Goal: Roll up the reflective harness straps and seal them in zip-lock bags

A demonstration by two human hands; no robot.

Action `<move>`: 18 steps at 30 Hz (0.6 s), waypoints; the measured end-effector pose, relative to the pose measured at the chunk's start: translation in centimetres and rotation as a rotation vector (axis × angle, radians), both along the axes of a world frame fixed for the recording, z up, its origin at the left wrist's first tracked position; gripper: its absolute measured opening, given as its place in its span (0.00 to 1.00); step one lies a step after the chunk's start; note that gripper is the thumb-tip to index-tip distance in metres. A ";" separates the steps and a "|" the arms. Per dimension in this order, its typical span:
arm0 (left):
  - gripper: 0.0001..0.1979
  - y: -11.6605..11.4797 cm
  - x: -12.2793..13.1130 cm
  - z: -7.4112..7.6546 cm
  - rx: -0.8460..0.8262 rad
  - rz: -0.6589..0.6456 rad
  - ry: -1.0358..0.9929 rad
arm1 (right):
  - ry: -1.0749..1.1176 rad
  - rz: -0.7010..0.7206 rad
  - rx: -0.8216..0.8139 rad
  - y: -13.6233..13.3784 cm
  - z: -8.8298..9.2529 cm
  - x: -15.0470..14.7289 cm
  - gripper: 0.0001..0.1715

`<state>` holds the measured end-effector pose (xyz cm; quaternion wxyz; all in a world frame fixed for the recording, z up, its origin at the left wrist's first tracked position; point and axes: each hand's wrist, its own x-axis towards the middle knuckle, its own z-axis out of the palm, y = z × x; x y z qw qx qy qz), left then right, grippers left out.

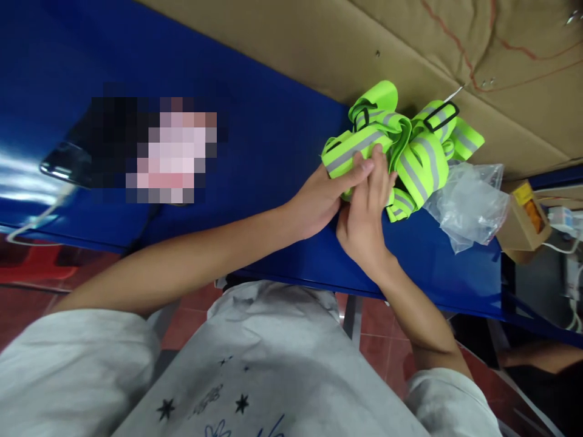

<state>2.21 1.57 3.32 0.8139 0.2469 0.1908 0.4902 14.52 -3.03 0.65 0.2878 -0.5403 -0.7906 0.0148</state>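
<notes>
Head view looks down on a blue table (255, 121) with a sheet of cardboard (319, 42) along its far edge. A tangled bundle of neon-green straps (419, 158) with grey stripes lies on the table against the cardboard, and a crumpled plastic bag (469, 203) touches its right side. The left hand (319, 197) is closed around the bundle's near left end, thumb on top. The right hand (364, 215), just beside it, lays nearly straight fingers on the same strap; whether it grips is unclear. A small box (523, 221) sits further right and a phone (64, 164) far left.
</notes>
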 end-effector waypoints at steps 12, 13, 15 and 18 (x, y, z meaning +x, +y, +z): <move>0.37 1.7 -1.3 -1.2 0.116 -0.064 0.116 | -0.195 -0.773 0.307 -0.4 4.4 28.6 0.30; 0.36 1.7 -1.2 -1.4 0.113 -0.076 0.115 | -0.248 -0.851 0.189 -0.9 3.9 31.1 0.35; 0.33 1.8 -1.1 -1.7 0.101 -0.092 0.117 | -0.347 -0.795 -0.018 -2.0 3.1 34.1 0.34; 0.30 2.1 -1.0 -2.2 0.080 -0.090 0.116 | -0.453 -0.585 -0.171 -4.1 2.7 34.4 0.26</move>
